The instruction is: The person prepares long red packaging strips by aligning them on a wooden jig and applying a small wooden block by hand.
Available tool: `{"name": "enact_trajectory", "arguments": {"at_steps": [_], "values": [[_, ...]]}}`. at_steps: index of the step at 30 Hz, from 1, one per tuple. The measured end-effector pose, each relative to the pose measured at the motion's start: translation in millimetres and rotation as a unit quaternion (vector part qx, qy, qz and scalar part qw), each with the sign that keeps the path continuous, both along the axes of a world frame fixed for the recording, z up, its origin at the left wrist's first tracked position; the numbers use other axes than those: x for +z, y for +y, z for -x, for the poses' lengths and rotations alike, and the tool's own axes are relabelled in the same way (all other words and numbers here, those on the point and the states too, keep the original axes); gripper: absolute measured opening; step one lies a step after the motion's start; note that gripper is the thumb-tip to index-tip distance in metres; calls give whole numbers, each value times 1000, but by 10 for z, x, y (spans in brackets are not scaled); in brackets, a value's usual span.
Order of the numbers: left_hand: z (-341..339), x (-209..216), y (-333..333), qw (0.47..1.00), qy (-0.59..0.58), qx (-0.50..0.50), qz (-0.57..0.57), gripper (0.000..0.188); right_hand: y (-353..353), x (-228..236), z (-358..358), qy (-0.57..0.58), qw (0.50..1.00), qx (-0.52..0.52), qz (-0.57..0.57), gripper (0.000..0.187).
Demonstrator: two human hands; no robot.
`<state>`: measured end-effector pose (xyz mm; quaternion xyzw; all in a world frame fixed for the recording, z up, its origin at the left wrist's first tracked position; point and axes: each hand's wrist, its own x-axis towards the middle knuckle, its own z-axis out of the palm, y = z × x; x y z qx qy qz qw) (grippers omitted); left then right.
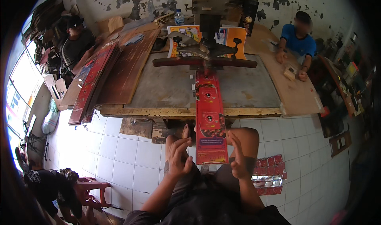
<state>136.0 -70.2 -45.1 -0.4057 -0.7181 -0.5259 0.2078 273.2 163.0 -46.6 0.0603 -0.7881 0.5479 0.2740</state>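
Note:
A long red printed strip (210,132) lies from under the machine's dark crossbar (234,63) out over the table's front edge, its near end hanging above my lap. My left hand (179,157) is held to the left of that near end, fingers stretched and nothing in them, with a gap to the strip. On the other side my right hand (237,155) is upright and flat, close to the strip's right edge; whether it touches I cannot tell. Small light blocks (193,87) sit along the strip's left edge.
Stacked red printed sheets (93,86) lie on brown boards (133,72) at the left. A person in blue (298,40) handles a small block (290,72) at right; another person (75,42) sits at left. Red packets (270,171) lie on the floor near a red stool (95,189).

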Motion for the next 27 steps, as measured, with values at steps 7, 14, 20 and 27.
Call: {"name": "enact_trajectory", "arguments": {"at_steps": [7, 14, 20, 27], "values": [[-100, -152, 63, 997, 6, -62, 47, 80, -108, 12, -62, -14, 998, -2, -63, 107], [-91, -138, 118, 994, 4, -69, 88, 81, -136, -28, -42, -28, 996, -28, -75, 98], [28, -62, 174, 989, 3, -53, 137, 82, -79, 39, 87, -45, 990, -62, -116, 94], [378, 127, 350, 975, 8, 10, 223, 87, 209, 143, 474, -42, 959, -128, -251, 89]]}}
